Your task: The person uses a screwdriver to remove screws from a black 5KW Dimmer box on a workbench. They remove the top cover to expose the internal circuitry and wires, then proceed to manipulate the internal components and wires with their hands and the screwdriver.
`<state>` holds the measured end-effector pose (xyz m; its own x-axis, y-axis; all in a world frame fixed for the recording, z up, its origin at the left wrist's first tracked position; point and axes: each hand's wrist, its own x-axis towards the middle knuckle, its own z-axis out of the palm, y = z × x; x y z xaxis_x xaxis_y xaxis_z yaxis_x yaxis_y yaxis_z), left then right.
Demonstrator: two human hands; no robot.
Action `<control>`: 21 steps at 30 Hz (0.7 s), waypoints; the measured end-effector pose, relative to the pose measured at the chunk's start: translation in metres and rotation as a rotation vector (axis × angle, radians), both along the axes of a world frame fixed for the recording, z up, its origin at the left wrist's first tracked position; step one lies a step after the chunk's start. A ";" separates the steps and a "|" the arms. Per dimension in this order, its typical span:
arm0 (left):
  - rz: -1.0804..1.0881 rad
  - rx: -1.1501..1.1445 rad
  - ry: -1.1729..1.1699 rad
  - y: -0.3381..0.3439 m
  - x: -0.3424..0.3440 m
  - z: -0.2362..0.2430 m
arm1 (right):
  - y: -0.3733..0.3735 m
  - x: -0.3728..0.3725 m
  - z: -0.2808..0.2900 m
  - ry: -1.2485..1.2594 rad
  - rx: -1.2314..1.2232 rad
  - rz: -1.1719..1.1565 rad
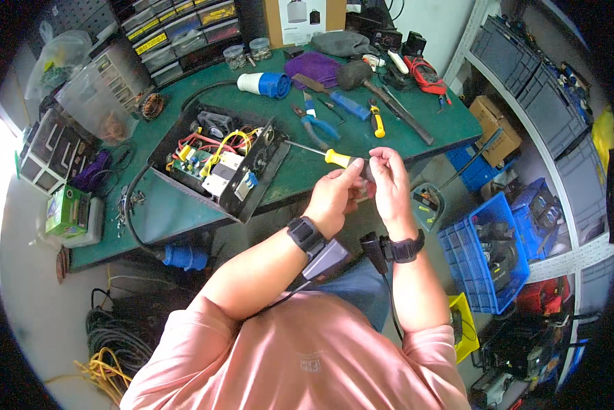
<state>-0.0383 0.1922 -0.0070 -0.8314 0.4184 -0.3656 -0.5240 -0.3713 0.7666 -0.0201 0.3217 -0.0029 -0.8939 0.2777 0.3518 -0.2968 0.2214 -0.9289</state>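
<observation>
A screwdriver (337, 159) with a yellow and dark handle points left. Its shaft reaches the right side of an open black metal box (242, 208), where the tip meets the side panel. My left hand (331, 203) is closed with thumb and fingers at the rear part of the handle. Around the handle's end, my right hand (391, 183) has its fingers bent against it. Both palms partly hide the grip. Inside the box are red and yellow wires (233, 147), a green circuit board (192, 162) and a white block (221, 176).
On the green table (163, 212) lie blue pliers (318, 127), a yellow-black screwdriver (376, 119), a hammer (399, 109) and a purple cloth (312, 67). Cables with a blue-white plug (266, 85) and a blue plug (185, 257) run from the box. A blue crate (488, 253) stands right.
</observation>
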 end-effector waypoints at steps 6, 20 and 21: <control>0.052 0.101 -0.028 0.006 -0.005 -0.002 | 0.010 0.005 0.012 -0.297 -0.233 0.102; -0.076 0.218 0.030 0.008 -0.004 0.003 | 0.003 0.016 0.015 0.142 0.464 0.066; -0.075 0.233 0.057 0.009 -0.004 0.004 | 0.001 0.018 0.016 0.182 0.440 0.044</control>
